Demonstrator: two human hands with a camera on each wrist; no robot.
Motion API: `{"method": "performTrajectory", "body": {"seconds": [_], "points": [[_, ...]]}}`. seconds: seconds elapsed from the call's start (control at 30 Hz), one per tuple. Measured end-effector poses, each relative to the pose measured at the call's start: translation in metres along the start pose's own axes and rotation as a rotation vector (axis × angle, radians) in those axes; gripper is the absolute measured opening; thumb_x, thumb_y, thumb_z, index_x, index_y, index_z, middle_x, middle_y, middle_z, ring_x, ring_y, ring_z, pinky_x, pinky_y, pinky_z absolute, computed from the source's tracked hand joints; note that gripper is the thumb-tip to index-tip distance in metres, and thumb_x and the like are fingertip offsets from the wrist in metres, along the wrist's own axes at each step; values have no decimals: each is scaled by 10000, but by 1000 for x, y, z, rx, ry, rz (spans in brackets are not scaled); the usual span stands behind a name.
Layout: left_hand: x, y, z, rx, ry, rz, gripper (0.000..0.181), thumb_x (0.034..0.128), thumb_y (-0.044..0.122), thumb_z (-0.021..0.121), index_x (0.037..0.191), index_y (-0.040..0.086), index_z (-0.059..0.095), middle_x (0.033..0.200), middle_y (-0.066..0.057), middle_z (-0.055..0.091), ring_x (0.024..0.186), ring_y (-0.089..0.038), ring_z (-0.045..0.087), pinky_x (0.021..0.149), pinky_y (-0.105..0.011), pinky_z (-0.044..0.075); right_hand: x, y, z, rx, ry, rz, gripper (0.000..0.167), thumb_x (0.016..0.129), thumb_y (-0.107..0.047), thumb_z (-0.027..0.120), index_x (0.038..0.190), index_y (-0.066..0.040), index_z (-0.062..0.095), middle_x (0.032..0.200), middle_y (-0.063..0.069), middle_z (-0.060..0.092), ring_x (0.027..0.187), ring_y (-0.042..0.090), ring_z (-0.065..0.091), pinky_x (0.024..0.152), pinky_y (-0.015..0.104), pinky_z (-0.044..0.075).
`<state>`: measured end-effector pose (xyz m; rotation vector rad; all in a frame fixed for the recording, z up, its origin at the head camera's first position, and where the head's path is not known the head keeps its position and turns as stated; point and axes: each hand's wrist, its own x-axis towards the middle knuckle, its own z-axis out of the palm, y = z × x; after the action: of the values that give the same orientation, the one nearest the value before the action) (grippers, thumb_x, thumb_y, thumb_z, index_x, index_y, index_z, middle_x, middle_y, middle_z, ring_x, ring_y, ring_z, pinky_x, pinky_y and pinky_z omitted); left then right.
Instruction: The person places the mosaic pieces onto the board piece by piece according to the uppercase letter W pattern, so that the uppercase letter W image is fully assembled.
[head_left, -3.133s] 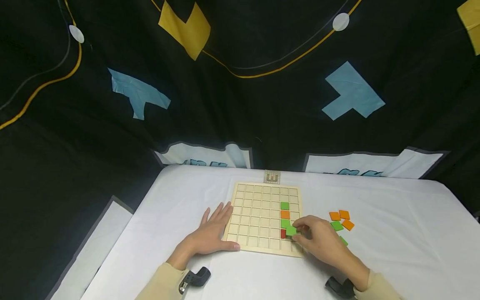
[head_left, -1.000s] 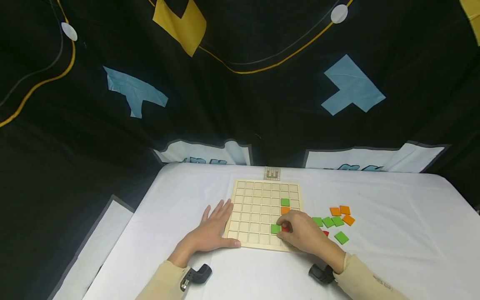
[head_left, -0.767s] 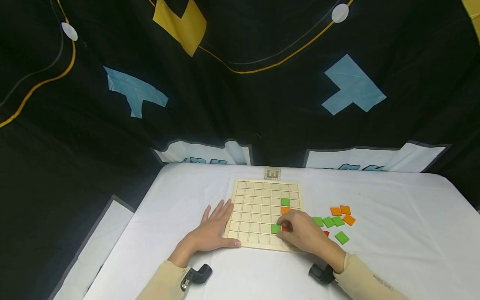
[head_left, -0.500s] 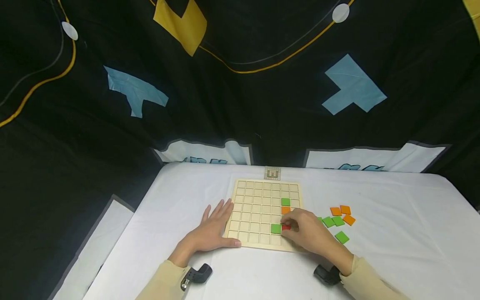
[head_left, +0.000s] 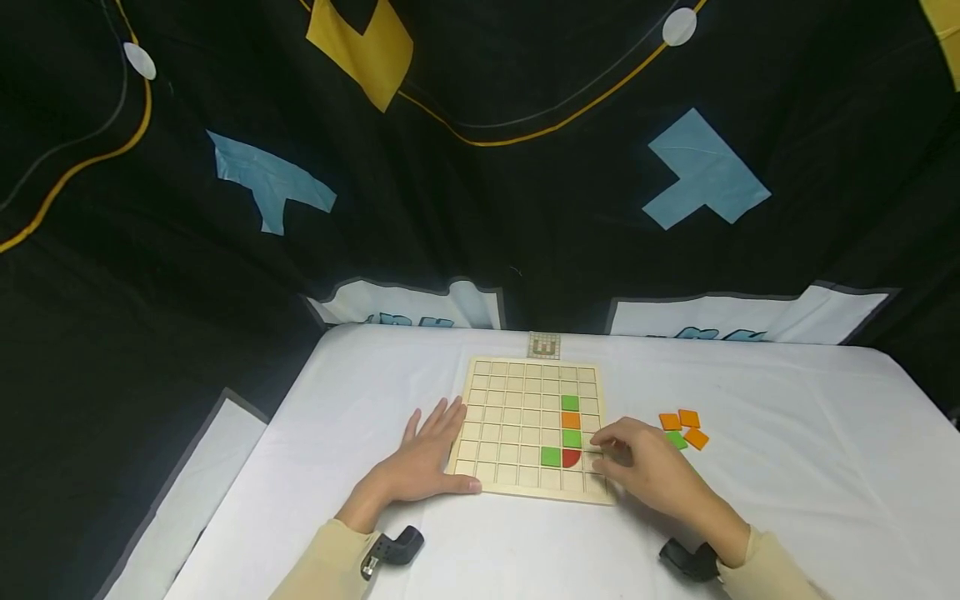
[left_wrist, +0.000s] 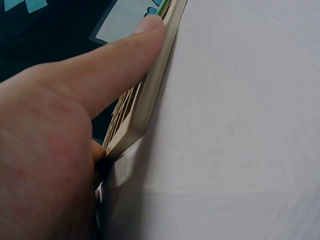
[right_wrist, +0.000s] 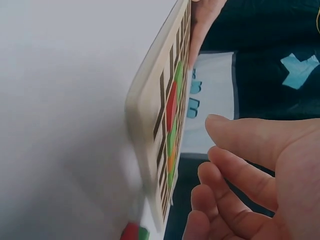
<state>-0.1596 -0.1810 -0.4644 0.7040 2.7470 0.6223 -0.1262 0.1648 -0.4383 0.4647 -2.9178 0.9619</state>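
Observation:
A square wooden grid board (head_left: 501,435) lies on the white table. My left hand (head_left: 420,468) rests along its left edge with fingers spread and the thumb (left_wrist: 125,62) on the near edge. In one column of the board sit a green tile (head_left: 570,402), an orange tile (head_left: 570,420), another green tile (head_left: 571,438) and a red quarter-round tile (head_left: 571,458). One more green tile (head_left: 551,456) lies left of the red one. Over the board's right edge is my right hand (head_left: 648,467), its fingers loosely bent and holding nothing in the right wrist view.
To the right lie several loose tiles, among them an orange tile (head_left: 670,422) and a green tile (head_left: 677,439); my right hand covers others. A red piece (right_wrist: 131,231) shows beside the board. A small patterned card (head_left: 543,346) lies behind it.
The green tile my right hand pinched about three seconds ago now lies left of the red one. That hand has drawn back to the right, uncovering the column. My left hand has stayed in place.

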Motion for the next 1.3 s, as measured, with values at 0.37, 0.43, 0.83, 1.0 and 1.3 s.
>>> {"method": "performTrajectory", "body": {"seconds": [0.37,0.43,0.83,1.0,1.3], "points": [[2,-1,1,6,-2,0,1198,802,702,679,1603,6,123,1685,-129,48,1545,-317,-39,1186,-599,-95,-9,25,-17,13,73,30,231,822,-132,834,1037,-131,748,965,-41,676,812,119,575,670,262,504],[2,-1,2,4,-3,1,1197,803,703,678,1603,6,124,1685,-130,48,1545,-318,-41,1185,-602,-96,-11,30,-20,16,85,29,227,818,-121,833,1030,-129,751,952,-44,676,808,123,576,661,261,497],[1,-1,0,13,3,6,1189,811,695,678,1603,4,123,1684,-133,54,1545,-326,-28,1186,-605,-85,-24,59,-38,-9,149,69,244,819,-117,831,1038,-61,739,1056,60,702,825,166,573,646,246,480],[0,0,0,10,4,6,1196,806,696,681,1602,1,119,1683,-140,55,1545,-328,-23,1188,-604,-79,-27,71,-43,-46,180,98,254,816,-111,829,1037,-35,730,883,2,658,787,170,567,649,256,488],[0,0,1,11,2,2,1202,802,710,675,1607,17,111,1686,-120,44,1545,-309,-39,1187,-599,-92,-30,81,-49,-43,176,182,272,837,-121,806,1068,-5,720,910,56,682,798,199,587,633,253,492]]}}
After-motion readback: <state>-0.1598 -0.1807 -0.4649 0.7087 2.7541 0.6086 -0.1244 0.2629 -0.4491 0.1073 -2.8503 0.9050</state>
